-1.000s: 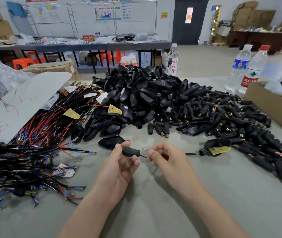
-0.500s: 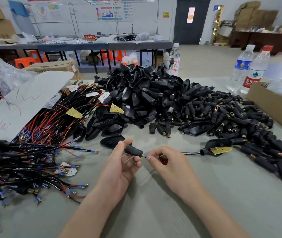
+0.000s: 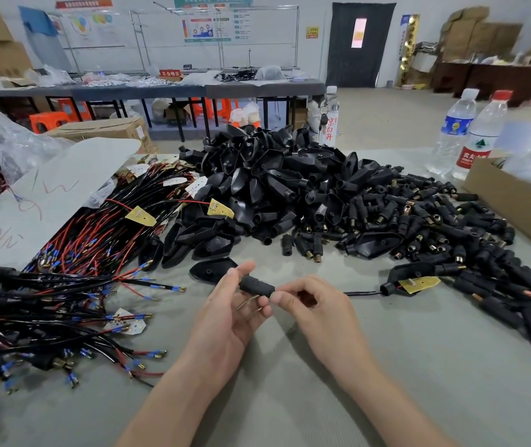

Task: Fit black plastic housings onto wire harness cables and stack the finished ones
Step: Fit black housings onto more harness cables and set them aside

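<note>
Left hand (image 3: 229,321) and right hand (image 3: 319,314) pinch, fingertips nearly meeting

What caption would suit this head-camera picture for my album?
Left hand holds a small black housing; right hand pinches the cable at its mouth.

I hold 1 small black housing (image 3: 256,286) on 1 cable (image 3: 361,293). I see 3 yellow tags (image 3: 139,216), 3 water bottles (image 3: 451,133) by the tabletop's (image 3: 403,366) far edge, 1 cardboard box (image 3: 509,206) at its right edge, and 1 big pile of housings (image 3: 290,185).
</note>
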Demonstrator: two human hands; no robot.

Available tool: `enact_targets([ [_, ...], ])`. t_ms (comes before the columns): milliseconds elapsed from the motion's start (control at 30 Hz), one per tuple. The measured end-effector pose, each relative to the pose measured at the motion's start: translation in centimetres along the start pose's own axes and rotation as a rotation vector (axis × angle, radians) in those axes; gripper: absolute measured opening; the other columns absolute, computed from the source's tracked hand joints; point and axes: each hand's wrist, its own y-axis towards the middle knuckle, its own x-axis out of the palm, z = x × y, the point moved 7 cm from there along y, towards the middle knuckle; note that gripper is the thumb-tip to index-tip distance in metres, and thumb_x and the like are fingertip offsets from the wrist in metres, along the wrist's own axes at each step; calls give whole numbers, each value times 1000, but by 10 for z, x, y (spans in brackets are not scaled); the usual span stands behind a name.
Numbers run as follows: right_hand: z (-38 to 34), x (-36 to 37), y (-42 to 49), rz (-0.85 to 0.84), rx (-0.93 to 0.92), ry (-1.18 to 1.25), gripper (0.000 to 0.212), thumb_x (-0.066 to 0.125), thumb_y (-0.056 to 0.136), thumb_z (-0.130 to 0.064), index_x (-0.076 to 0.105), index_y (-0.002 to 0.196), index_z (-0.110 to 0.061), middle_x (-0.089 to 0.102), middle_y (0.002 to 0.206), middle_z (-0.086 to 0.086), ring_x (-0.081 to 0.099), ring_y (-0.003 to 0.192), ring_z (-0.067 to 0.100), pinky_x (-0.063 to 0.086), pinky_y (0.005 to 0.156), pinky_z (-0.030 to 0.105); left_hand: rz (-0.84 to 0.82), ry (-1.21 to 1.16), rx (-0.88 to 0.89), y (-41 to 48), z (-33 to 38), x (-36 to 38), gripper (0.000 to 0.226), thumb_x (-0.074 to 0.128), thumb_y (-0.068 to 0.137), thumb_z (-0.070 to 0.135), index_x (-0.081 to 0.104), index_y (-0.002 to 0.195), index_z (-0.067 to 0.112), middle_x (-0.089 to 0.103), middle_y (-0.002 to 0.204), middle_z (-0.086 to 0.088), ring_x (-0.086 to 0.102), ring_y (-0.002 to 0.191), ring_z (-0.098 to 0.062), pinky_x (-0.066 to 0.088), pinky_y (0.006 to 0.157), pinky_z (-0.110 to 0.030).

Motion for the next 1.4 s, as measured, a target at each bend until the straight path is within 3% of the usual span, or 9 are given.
enact_targets([
  [167,-5,-9,-1,-69,-53,-23,5,66,93,-43,67,98,-43,69,101,-23,63,99,-2,43,81,9,40,-32,-4,0,3,-5,31,48,103,37,73,115,22,68,82,-8,62,62,-15,59,64,-26],
  [233,-6,-6,-4,-132,-73,-75,8,63,95,-46,67,100,-42,68,104,-23,63,95,-3,45,80,13,63,-55,-23,0,3,-7,30,51,102,39,75,113,25,68,84,-9,62,63,-15,59,63,-25],
  [300,-8,-4,-5,-148,-102,-109,8,63,96,-41,69,100,-37,68,104,-22,64,96,-1,48,83,19,61,-79,-37,0,2,-6,30,52,101,39,75,113,24,67,86,-10,63,64,-15,59,64,-24],
  [533,-11,-2,-5,-164,-123,-157,9,69,92,-34,71,100,-32,70,99,-21,64,101,1,48,87,19,92,-90,-55,0,1,-8,31,52,101,38,75,112,21,69,78,-9,66,62,-13,58,59,-23],
  [700,-8,-4,-3,-65,-102,-188,6,68,92,-29,74,92,-30,71,93,-23,65,93,0,48,84,20,74,-56,-39,-1,1,-4,30,50,102,36,73,114,20,66,82,-11,64,63,-15,59,59,-24],
  [867,-9,3,-6,-25,-127,-219,7,69,91,-33,69,86,-38,64,103,-36,60,101,-6,45,88,16,29,-38,-27,-3,-1,1,30,50,103,36,70,118,20,69,77,-11,65,63,-15,59,62,-24],
  [1000,-10,-1,-5,-56,-135,-147,8,66,92,-44,63,98,-46,67,99,-33,62,99,-7,43,82,9,54,-86,-40,-2,3,-3,31,51,101,37,73,117,21,71,85,-11,66,65,-13,59,62,-23],
  [1133,-12,2,-6,-94,-192,-195,10,63,88,-47,61,98,-44,67,100,-29,63,100,-3,43,83,9,60,-123,-67,-2,6,-6,31,52,101,37,74,115,21,70,79,-8,65,63,-12,59,59,-23],
  [1400,-10,2,-6,-57,-194,-179,10,67,93,-30,63,88,-37,69,87,-24,65,86,-1,43,68,5,9,-46,-46,-4,3,1,30,51,102,36,73,116,20,67,81,-11,63,63,-16,59,63,-26],
])
